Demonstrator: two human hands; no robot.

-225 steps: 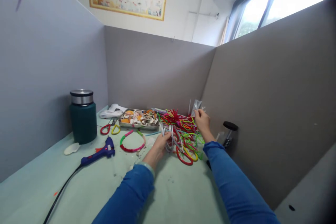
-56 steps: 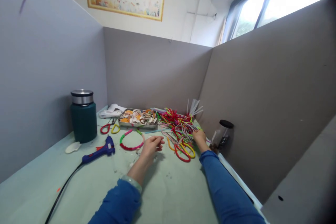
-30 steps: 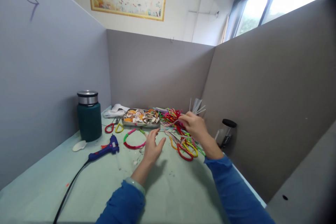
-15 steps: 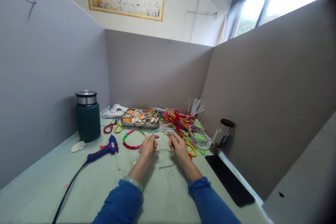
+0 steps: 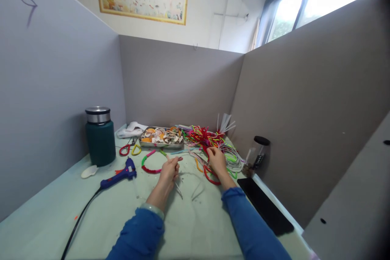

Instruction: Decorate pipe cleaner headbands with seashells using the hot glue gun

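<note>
L hand [image 5: 170,169] is clamped on a thin grey stem [image 5: 179,191], its free end slanting nearer the person & slightly R, w/ R hand [image 5: 215,158] farther off to the R, fingertips together, can't tell if holding anything, by red-handled scissors [image 5: 211,176].

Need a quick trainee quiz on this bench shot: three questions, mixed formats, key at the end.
1. True or false: the blue glue gun lies on the table, to the left of the left hand.

2. What fills the metal tray?
a) glass beads
b) shells
c) coins

3. Fill in the blank: the clear container near the right partition has a ____ lid.

Key: 1 true; 2 b; 3 black.
</note>
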